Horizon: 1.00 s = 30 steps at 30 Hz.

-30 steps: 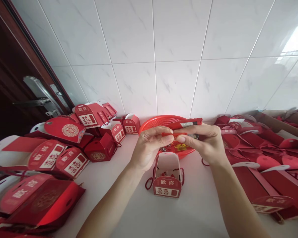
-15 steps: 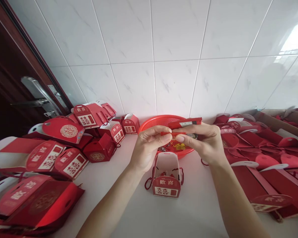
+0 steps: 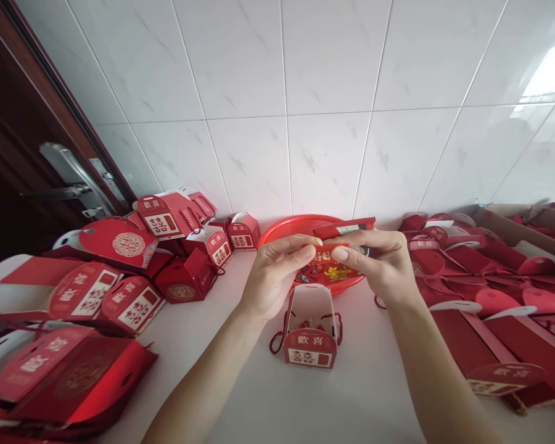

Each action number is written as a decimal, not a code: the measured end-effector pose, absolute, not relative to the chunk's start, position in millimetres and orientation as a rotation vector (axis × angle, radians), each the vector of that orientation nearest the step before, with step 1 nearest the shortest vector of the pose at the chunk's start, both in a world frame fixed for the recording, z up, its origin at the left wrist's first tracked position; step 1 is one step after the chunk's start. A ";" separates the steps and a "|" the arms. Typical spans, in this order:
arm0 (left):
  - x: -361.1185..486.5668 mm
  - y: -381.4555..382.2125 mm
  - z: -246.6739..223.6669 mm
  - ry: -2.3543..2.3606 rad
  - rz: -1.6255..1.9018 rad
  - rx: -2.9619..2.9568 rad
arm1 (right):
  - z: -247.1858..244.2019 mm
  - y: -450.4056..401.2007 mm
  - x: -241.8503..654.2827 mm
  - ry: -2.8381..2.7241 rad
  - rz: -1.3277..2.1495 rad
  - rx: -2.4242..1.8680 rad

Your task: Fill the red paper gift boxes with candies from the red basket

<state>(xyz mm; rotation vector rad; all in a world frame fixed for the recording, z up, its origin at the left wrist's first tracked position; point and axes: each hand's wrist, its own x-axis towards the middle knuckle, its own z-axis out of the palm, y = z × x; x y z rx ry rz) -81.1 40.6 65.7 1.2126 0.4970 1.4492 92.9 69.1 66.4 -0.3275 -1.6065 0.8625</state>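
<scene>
Both my left hand (image 3: 277,268) and my right hand (image 3: 379,262) pinch a small red candy packet (image 3: 324,254) with pale lettering, stretched between thumbs and fingers. A second red wrapped packet (image 3: 345,229) with a silvery patch lies along my right index finger, held in the same hand. Behind and below the hands is a red plastic basket (image 3: 277,229) with red and gold wrapped pieces in it. In front of it stands an open red gift box (image 3: 311,345) with white print, a pale inside, cord handles and some small red-and-white pieces within.
Red gift boxes (image 3: 129,243) crowd the white table (image 3: 259,394) on the left. More red boxes (image 3: 485,351) lie in rows on the right, beside a cardboard carton (image 3: 513,225). A white tiled wall (image 3: 328,154) rises behind, and a dark door (image 3: 23,154) stands at left.
My right thumb has shifted slightly right, and more of the small packet's lettering shows between the thumbs. The boxes and basket stay where they were.
</scene>
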 end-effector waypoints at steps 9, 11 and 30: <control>-80.7 39.6 66.0 0.523 1.442 1.206 | 61.9 73.4 91.4 -1.569 0.943 -0.347; -80.4 39.1 66.3 0.531 1.441 1.194 | 61.1 74.1 91.1 -1.559 0.952 -0.352; -78.0 37.0 67.8 0.580 1.483 1.124 | 60.4 76.8 90.5 -1.502 1.007 -0.354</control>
